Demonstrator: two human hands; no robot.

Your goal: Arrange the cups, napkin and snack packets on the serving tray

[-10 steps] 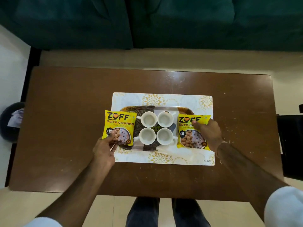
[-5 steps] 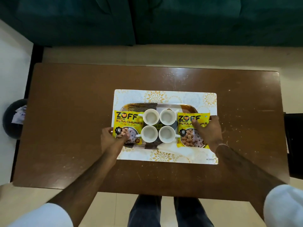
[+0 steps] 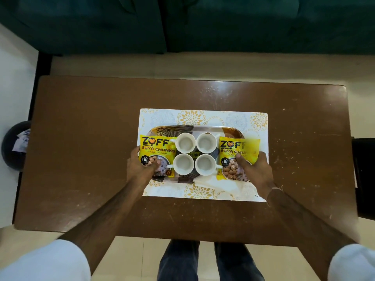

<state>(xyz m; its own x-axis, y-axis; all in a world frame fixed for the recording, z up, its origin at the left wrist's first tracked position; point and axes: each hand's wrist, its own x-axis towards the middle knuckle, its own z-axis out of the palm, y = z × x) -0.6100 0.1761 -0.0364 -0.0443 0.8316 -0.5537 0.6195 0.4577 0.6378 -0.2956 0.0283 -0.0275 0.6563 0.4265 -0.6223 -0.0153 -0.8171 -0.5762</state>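
Observation:
A patterned serving tray [image 3: 231,131] lies on a white and gold floral placemat [image 3: 203,116] in the middle of the brown table [image 3: 85,138]. Several white cups [image 3: 184,142] stand in a tight square on the tray's centre, all upright. A yellow soya chunks packet [image 3: 157,147] lies left of the cups, and my left hand [image 3: 140,167] grips its lower left edge. A second yellow packet [image 3: 236,148] lies right of the cups, held at its lower right by my right hand [image 3: 254,169]. A green label shows between the cups; I see no napkin apart from it.
A dark teal sofa [image 3: 182,23] runs along the far side of the table. A dark round bin [image 3: 15,147] with paper in it stands on the floor at the left. A black object [image 3: 364,175] sits beyond the table's right edge. My legs show below the near edge.
My left hand has slid the left packet rightward onto the tray, up against the cups. My right hand has shifted down the right packet towards its lower edge.

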